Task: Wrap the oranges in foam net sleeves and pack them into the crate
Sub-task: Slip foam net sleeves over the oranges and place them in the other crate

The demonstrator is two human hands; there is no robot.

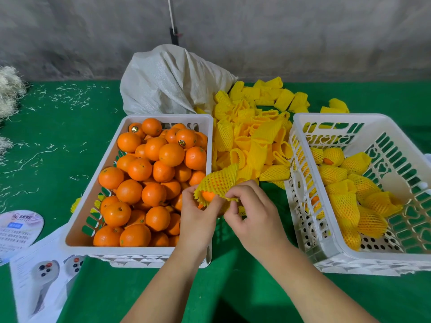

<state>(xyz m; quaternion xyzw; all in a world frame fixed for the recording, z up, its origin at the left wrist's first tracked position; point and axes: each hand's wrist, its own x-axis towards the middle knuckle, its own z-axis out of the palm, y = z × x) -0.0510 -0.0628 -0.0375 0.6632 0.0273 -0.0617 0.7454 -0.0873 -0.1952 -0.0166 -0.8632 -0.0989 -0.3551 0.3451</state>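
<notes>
Orange (208,196) half inside yellow sleeve (218,182), between both hands' fingers (233,194)

A green felt-like cloth (58,141) covers the work surface from edge to edge. Behind it, at twelve o'clock, stands a rough grey wall (279,31), mottled with darker patches. A thin white cord (171,12) hangs down the wall to a dark fitting (173,34) (what it is cannot be told). Pale shreds of fibre (70,94) lie scattered over the cloth toward ten o'clock, thickening into a straw-like heap (9,89) at nine o'clock. The light is even and soft, with faint shadows.
</notes>
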